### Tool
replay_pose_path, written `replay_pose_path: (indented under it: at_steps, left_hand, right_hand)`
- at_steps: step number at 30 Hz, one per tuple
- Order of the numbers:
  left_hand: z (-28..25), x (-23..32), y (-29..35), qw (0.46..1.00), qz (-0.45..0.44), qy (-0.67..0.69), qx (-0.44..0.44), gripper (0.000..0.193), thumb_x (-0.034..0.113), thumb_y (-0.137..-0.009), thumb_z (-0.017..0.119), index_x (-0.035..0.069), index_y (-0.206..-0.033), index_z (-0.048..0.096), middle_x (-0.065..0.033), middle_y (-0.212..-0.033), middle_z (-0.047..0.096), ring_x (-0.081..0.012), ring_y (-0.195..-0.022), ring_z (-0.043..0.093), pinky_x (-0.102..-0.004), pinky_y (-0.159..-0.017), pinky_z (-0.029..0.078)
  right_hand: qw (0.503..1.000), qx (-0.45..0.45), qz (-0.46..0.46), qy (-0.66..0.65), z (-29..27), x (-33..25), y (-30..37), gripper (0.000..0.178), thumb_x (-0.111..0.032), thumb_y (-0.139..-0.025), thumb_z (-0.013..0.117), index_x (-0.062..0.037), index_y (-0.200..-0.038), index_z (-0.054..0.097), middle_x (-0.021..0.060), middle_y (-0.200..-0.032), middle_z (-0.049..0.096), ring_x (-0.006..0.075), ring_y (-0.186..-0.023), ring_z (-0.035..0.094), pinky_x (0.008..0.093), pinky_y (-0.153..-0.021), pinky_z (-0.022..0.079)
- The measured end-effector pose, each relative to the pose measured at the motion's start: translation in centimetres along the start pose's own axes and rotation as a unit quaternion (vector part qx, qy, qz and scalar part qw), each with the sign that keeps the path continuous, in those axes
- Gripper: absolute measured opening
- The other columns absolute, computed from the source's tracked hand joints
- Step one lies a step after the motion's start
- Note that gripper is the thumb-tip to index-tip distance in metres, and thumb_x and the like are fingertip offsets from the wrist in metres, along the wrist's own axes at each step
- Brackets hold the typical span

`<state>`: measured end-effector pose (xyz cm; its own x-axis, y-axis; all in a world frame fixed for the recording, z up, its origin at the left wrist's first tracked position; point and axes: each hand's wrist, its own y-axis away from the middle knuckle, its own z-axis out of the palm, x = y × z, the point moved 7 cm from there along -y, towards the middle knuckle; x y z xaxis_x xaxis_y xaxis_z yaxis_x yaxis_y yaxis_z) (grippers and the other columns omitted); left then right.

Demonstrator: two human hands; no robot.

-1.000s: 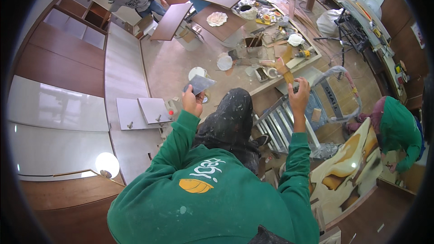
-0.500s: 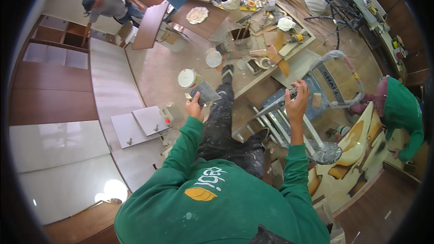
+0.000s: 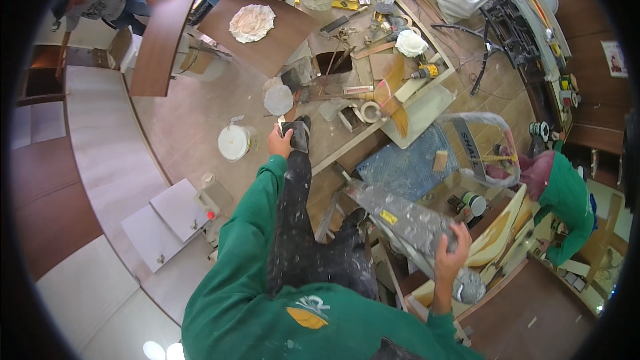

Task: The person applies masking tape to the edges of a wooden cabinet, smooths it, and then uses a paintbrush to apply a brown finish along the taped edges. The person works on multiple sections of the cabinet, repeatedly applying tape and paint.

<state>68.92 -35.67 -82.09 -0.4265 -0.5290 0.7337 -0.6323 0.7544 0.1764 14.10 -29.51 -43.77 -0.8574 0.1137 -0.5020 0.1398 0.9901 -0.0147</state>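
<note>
My left hand (image 3: 279,143) is closed on a flat scraper with a broad dark grey blade (image 3: 299,137), held over my leg and shoe. My right hand (image 3: 452,260) has its fingers spread and partly bent. It is beside the paint-spattered grey metal stepladder (image 3: 407,217), which slants across the right side of my legs. Whether the fingertips touch the ladder, I cannot tell. To the left of the scraper stands a white bucket (image 3: 234,143) with a whitish top.
A co-worker in green (image 3: 567,210) bends at the right; another person (image 3: 100,0) is at the far left. A blue platform (image 3: 407,163), a broom (image 3: 393,97) and a yellow drill (image 3: 427,71) lie ahead right. Pale panels (image 3: 163,220) and a jug (image 3: 213,198) are left.
The view has shifted right. My right hand has come down and nearer to me, with the ladder now at another angle beside it. The scraper remains in my left hand.
</note>
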Motion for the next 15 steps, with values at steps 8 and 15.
replay_pose_path:
  at_steps: [8,15]
  left_hand:
    - [13.3,-14.1,-13.3,0.974,-0.113,-0.179,-0.08,0.061,0.033,-0.093,0.072,0.003,-0.141,0.051,-0.0244,-0.123,0.068,-0.0451,-0.116,0.063,-0.0532,-0.095,0.05]
    - [16.3,-16.2,-18.8,0.969,-0.113,-0.203,-0.08,0.067,0.039,-0.092,0.073,0.006,-0.145,0.049,-0.0212,-0.121,0.07,-0.0417,-0.109,0.068,-0.0534,-0.09,0.052]
  right_hand:
    - [0.984,0.074,0.134,0.089,0.8,1.4,0.6,0.018,0.001,-0.09,0.064,0.0016,-0.107,0.067,0.0176,-0.117,0.067,0.0342,-0.113,0.061,0.0448,-0.105,0.044]
    - [0.97,0.023,0.12,0.211,0.5,1.0,0.2,0.01,0.002,-0.095,0.061,0.0025,-0.105,0.064,0.0172,-0.116,0.066,0.0332,-0.117,0.061,0.0448,-0.105,0.044]
